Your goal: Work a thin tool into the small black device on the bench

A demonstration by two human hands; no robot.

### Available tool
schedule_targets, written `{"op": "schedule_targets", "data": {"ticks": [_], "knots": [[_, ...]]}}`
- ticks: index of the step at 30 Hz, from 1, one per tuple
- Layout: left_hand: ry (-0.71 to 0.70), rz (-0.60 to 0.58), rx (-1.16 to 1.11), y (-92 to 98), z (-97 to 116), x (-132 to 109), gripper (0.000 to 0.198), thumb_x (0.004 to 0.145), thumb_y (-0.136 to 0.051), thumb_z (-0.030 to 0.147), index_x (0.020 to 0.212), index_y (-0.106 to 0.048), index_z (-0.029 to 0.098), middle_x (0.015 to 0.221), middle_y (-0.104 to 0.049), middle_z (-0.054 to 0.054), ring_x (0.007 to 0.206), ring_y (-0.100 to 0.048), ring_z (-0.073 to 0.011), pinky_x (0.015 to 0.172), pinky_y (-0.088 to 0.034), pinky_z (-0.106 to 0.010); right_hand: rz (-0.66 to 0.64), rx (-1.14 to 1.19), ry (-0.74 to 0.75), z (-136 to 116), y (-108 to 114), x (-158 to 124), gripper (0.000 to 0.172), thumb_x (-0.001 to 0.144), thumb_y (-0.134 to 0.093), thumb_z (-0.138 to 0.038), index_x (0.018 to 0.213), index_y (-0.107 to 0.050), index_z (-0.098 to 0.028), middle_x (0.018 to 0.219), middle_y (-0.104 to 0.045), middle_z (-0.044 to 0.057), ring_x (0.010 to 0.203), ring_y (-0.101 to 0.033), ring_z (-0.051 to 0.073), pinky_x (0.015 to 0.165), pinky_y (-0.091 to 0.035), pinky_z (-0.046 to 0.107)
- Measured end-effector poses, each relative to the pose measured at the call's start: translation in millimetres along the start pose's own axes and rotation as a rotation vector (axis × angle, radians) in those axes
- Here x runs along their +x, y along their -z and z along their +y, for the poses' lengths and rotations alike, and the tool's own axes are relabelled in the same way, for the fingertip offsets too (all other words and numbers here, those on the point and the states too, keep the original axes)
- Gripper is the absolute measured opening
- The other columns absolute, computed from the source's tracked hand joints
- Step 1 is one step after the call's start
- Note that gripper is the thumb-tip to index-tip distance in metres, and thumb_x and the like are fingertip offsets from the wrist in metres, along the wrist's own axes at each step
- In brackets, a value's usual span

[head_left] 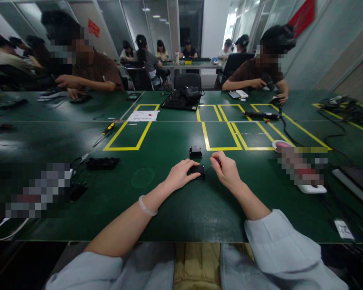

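On the green table, my left hand [181, 173] grips a small black plastic box [200, 170] between thumb and fingers, partly covering it. My right hand [225, 169] is closed around a thin dark screwdriver-like tool [209, 166]; most of its handle is hidden in the fingers. The tool's shaft slants down to the right side of the box; whether the tip touches it I cannot tell. Just beyond my hands stands a second small black box [195, 151], upright and apart from both hands.
A yellow-and-black screwdriver [109, 129] and a dark ribbed part [103, 162] lie to the left. At the right is a phone in a white case [311, 188]. Yellow tape [144, 135] marks rectangles ahead. Two co-workers sit across the table, one holding a dark tool [268, 81].
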State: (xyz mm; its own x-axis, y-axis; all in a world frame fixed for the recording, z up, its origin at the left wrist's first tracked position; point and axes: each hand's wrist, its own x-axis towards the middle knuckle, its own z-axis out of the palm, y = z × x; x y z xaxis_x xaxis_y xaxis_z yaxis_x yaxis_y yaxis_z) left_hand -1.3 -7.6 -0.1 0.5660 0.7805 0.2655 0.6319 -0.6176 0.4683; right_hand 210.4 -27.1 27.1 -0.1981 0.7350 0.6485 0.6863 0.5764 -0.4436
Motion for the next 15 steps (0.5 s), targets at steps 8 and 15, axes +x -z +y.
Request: {"op": "schedule_targets", "data": {"ticks": [8,15], "knots": [[-0.013,0.002,-0.016,-0.1,-2.0,-0.6,0.032,0.091,-0.055,0.042,0.117,-0.056,0.024,0.107,-0.061,-0.004,0.101,-0.058,-0.0224,0.087,-0.047,-0.035,-0.017,0.024,-0.021,1.2,1.2,-0.6,0.019,0.095,-0.041,-0.035,0.089,-0.053,-0.021,0.07,-0.06,0.001,0.059,-0.054,0.013,0.06,-0.04,0.024],[-0.011,-0.011,-0.016,1.7,-1.6,-0.7,0.032,0.091,-0.055,0.042,0.118,-0.056,0.024,0.109,-0.06,-0.005,0.103,-0.057,-0.0226,0.088,-0.047,-0.035,-0.014,0.035,-0.014,0.1,2.6,-1.1,0.019,0.095,-0.041,-0.035,0.089,-0.053,-0.021,0.072,-0.061,0.001,0.058,-0.056,0.013,0.059,-0.04,0.024]]}}
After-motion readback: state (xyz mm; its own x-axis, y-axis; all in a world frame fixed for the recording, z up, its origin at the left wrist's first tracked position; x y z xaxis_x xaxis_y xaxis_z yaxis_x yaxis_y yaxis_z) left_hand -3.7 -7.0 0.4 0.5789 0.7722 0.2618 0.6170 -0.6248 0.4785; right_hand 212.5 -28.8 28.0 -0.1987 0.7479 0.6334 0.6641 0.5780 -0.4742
